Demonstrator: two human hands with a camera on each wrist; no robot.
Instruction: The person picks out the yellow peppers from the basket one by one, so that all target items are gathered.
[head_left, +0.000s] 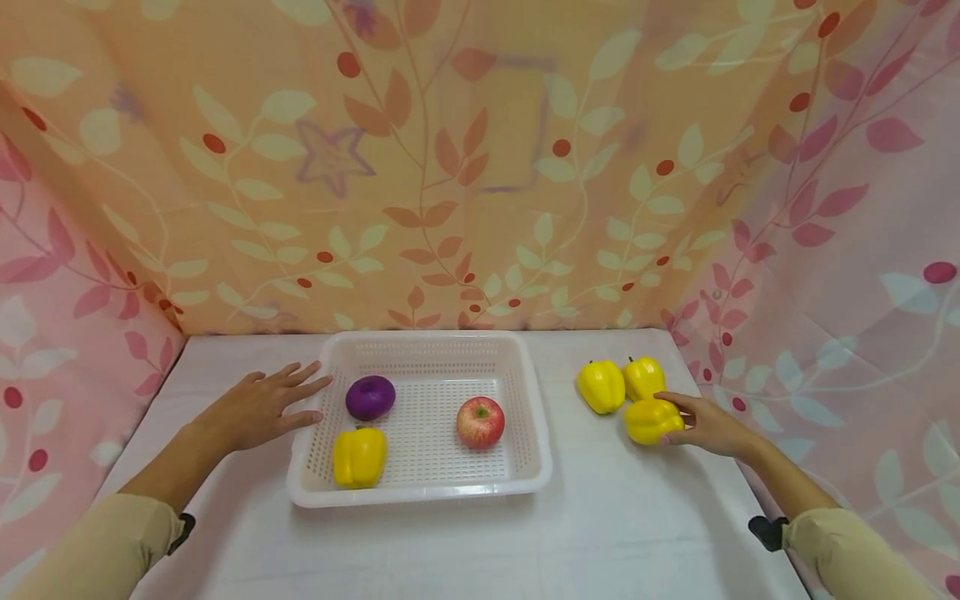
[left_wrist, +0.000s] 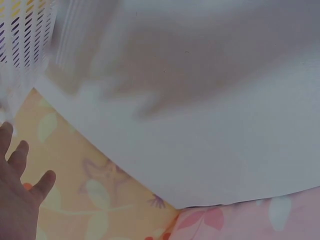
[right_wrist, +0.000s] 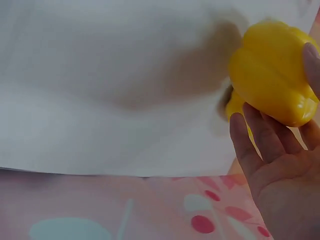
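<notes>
My right hand point(head_left: 708, 425) holds a yellow bell pepper point(head_left: 651, 422) between thumb and fingers, at the right of the table. In the right wrist view the same bell pepper point(right_wrist: 275, 72) sits between the thumb and the fingers. Just behind it are two more yellow bell peppers, one on the left point(head_left: 601, 387) and one on the right point(head_left: 643, 378). My left hand point(head_left: 262, 407), fingers spread and fairly straight, is at the left rim of a white plastic basket point(head_left: 420, 492); whether it touches is unclear. The left wrist view catches part of this hand point(left_wrist: 25, 185).
Inside the basket lie a round purple item point(head_left: 371, 397), a yellow bell pepper point(head_left: 360, 457) and a red apple point(head_left: 480, 422). A white cloth covers the table point(head_left: 600, 517). Patterned curtains point(head_left: 450, 167) enclose the back and both sides.
</notes>
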